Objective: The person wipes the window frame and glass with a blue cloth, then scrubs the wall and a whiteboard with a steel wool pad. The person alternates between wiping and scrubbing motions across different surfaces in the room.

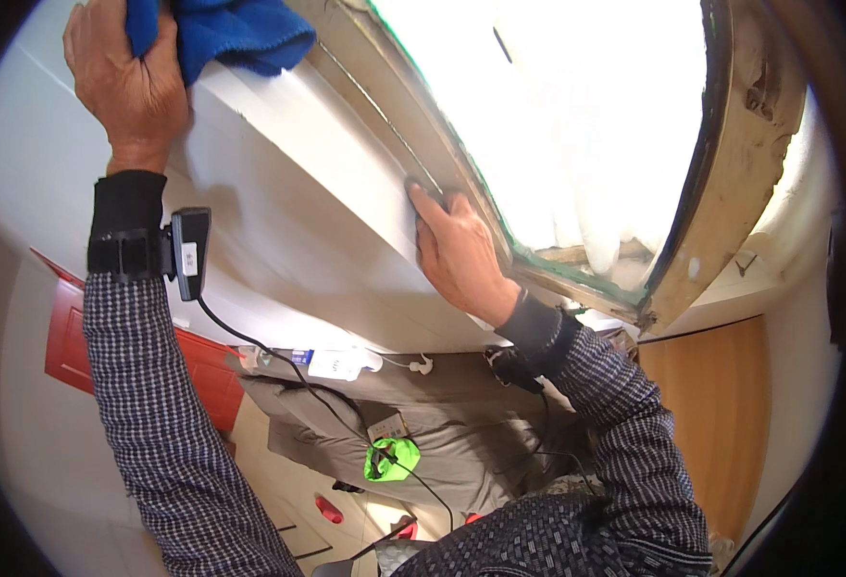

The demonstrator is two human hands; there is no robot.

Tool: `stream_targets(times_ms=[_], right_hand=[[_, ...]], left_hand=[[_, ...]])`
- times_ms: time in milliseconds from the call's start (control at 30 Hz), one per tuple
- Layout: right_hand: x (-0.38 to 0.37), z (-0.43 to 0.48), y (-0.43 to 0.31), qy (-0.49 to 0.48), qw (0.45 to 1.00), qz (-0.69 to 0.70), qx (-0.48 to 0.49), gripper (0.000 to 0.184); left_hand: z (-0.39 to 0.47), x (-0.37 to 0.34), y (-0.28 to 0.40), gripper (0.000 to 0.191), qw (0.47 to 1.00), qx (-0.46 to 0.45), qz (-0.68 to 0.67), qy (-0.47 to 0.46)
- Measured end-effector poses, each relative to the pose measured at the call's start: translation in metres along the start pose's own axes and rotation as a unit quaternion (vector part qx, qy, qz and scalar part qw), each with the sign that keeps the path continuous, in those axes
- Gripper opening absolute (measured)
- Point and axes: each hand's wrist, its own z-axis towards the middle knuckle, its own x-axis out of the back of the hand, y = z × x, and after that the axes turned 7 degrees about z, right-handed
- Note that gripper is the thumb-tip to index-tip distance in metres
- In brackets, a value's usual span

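Observation:
At the upper left, my left hand [131, 86] is closed on a blue cloth [239, 32], which hangs over the corner of a white window reveal [307, 137]. My right hand [463, 252] rests at the lower part of the wooden window frame [394, 86], fingers apart, touching the frame and the white reveal. A thin cord-like line [380, 112] runs along the frame up to these fingers. Some fingertips of my right hand are hard to make out. Bright glass [574, 130] fills the upper right. A black device [191, 252] with a cable is strapped to my left wrist.
Below lies a bed with a grey cover [459, 440], bearing a bright green item [393, 459]. White packages [333, 364] stand along the wall behind it. A red door [70, 339] is at left, a wooden panel [715, 425] at right. A red slipper [329, 509] lies on the floor.

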Motion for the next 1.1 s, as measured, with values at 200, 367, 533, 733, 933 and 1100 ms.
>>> stream_targets(times_ms=[200, 367, 533, 733, 933, 1100], right_hand=[[0.001, 0.002, 0.013, 0.0, 0.994, 0.11, 0.022, 0.045], [0.0, 0.022, 0.003, 0.001, 0.989, 0.147, 0.028, 0.043], [-0.005, 0.034, -0.004, 0.037, 0.989, 0.121, 0.08, 0.044], [0.001, 0.029, -0.005, 0.005, 0.996, 0.082, 0.028, 0.05], [0.003, 0.058, -0.024, 0.029, 0.99, 0.113, 0.081, 0.037], [0.003, 0.062, -0.027, -0.044, 0.998, 0.031, -0.02, 0.046]], left_hand=[[-0.003, -0.001, -0.011, 0.027, 1.0, 0.006, 0.017, -0.003], [-0.001, -0.003, -0.003, 0.029, 1.0, 0.017, -0.006, 0.005], [0.002, -0.003, 0.0, 0.028, 1.0, 0.018, 0.0, 0.001], [0.003, 0.0, 0.003, 0.026, 0.999, 0.036, 0.004, -0.007], [0.006, 0.0, 0.007, 0.028, 0.999, 0.032, 0.003, -0.009], [0.006, 0.001, 0.008, 0.029, 1.0, 0.028, -0.004, -0.006]])
